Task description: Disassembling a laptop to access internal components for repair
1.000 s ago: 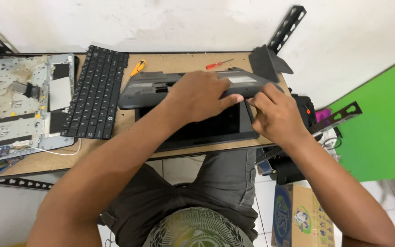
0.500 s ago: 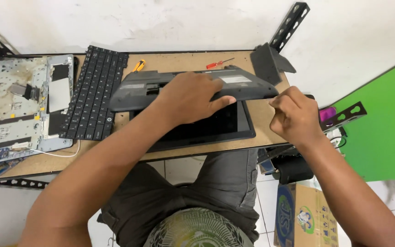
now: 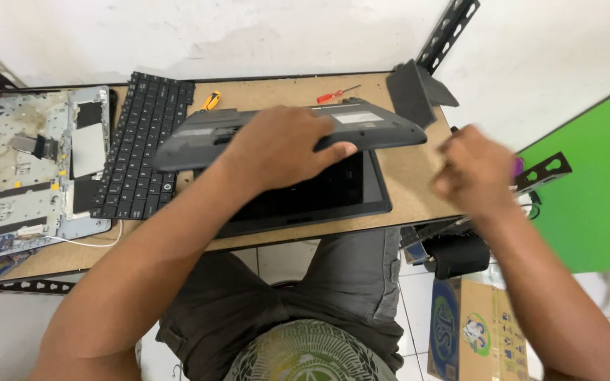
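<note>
My left hand (image 3: 280,144) lies palm down across the dark grey laptop base (image 3: 372,127), gripping it and holding it tilted up above the black screen panel (image 3: 340,194) lying flat on the wooden table (image 3: 277,90). My right hand (image 3: 474,169) is blurred, off the laptop, over the table's right edge, fingers curled into a fist; nothing shows in it.
A loose black keyboard (image 3: 142,141) and a grey laptop frame (image 3: 30,166) lie at the left. A yellow-handled tool (image 3: 211,100) and a red screwdriver (image 3: 337,93) sit at the back. A black plastic piece (image 3: 414,92) stands back right. A cardboard box (image 3: 474,331) is on the floor.
My right hand has let go of the laptop base's right end and pulled away to the right, closing into a fist. The left hand stays on the base.
</note>
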